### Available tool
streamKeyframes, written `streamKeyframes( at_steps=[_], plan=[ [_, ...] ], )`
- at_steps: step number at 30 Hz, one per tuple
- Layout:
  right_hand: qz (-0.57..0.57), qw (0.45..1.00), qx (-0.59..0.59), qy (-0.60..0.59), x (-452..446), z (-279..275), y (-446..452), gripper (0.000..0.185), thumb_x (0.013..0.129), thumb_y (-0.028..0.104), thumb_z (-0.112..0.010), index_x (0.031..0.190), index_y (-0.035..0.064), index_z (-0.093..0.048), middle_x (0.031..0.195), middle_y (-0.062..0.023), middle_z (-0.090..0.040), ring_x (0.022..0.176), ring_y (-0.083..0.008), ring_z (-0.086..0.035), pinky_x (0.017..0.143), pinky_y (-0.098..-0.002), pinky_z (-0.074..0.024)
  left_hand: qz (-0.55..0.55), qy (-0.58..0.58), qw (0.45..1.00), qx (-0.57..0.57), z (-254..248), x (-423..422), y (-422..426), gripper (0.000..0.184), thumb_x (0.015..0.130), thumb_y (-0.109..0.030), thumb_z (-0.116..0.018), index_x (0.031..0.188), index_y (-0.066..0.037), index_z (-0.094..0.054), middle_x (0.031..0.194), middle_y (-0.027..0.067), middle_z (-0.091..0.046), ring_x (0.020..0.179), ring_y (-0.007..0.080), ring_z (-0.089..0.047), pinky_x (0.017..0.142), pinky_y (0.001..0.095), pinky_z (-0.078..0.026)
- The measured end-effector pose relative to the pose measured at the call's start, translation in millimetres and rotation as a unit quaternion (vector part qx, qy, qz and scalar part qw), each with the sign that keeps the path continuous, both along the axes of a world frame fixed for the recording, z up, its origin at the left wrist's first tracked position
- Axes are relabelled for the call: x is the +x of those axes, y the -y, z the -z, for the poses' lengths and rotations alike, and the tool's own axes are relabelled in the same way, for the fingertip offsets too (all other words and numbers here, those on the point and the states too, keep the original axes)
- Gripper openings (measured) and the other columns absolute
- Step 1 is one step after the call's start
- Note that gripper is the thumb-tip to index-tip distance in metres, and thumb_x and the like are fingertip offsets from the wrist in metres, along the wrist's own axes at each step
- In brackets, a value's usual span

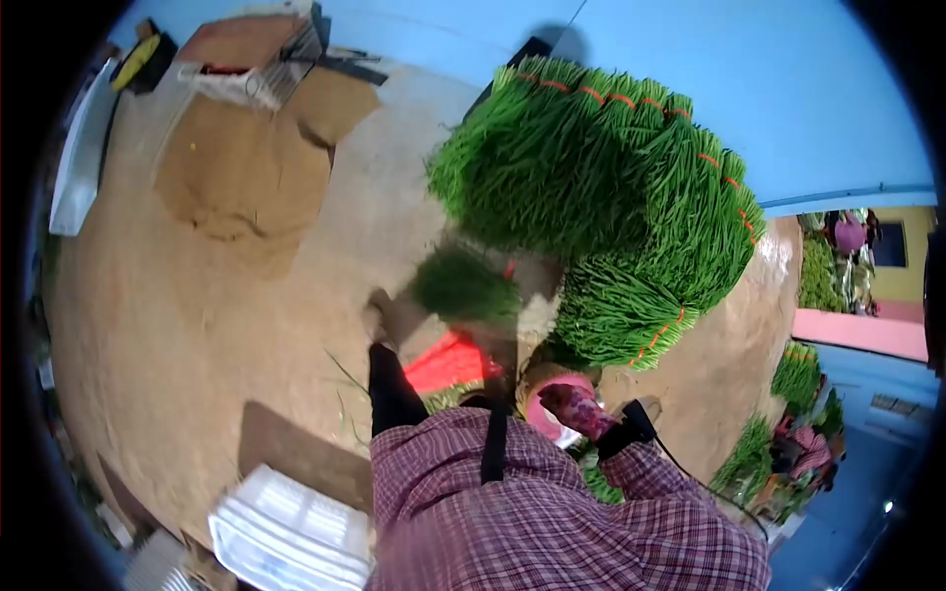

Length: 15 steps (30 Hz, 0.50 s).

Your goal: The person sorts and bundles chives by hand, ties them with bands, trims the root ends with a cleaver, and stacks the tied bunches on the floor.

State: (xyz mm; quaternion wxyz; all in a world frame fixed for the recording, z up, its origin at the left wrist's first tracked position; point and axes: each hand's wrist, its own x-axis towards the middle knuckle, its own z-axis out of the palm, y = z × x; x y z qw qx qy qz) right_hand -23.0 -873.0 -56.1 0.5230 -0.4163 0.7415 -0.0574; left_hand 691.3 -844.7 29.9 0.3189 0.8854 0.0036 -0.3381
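Observation:
My right hand [574, 408], in a pink patterned glove, is above a round pink and white item [540, 414]. Its fingers are too small and dark to tell whether they are open or closed. My left hand is not in view. Forward of my body, a blurred green leafy bunch [463, 286] appears beside a small red band. Large stacks of long green stalks [591, 167], tied with orange-red bands, lie against the blue wall. A lower stack of the same stalks [621, 310] is nearer to my right hand.
A bright red sheet [451, 362] lies by my leg. At the lower left is a white plastic crate [291, 527]. Brown sacking [246, 177] covers floor at the upper left, near a white basket [246, 84]. A person [803, 453] is among greens at the far right.

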Motion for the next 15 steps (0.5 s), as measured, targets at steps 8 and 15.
streamKeyframes(
  at_steps=[8, 15],
  plan=[
    [0.174, 0.984, 0.017, -0.016, 45.8, -27.9, 75.4, 0.030, 0.095, 0.023, -0.057, 0.119, 0.0066, -0.064, 0.099, -0.0102, -0.070, 0.089, -0.0192, -0.065, 0.080, -0.0328, -0.0501, 0.329, -0.120, 0.920, -0.177, 85.2, 53.2, 397.5, 0.051, 0.098, -0.035, -0.036, 0.145, -0.016, -0.041, 0.147, 0.0079, -0.044, 0.128, 0.0273, -0.048, 0.105, 0.0418, -0.034],
    [0.422, 0.906, -0.030, 0.014, 51.4, -78.7, 65.4, 0.028, 0.097, 0.018, -0.056, 0.119, 0.0022, -0.061, 0.104, -0.0091, -0.068, 0.091, -0.0166, -0.065, 0.079, -0.0299, -0.0514, 0.512, -0.191, 0.804, -0.237, 40.0, -227.5, 608.3, 0.046, 0.093, -0.021, -0.061, 0.135, -0.006, -0.052, 0.132, 0.0060, -0.058, 0.113, 0.0184, -0.057, 0.093, 0.0307, -0.044]
  ],
)
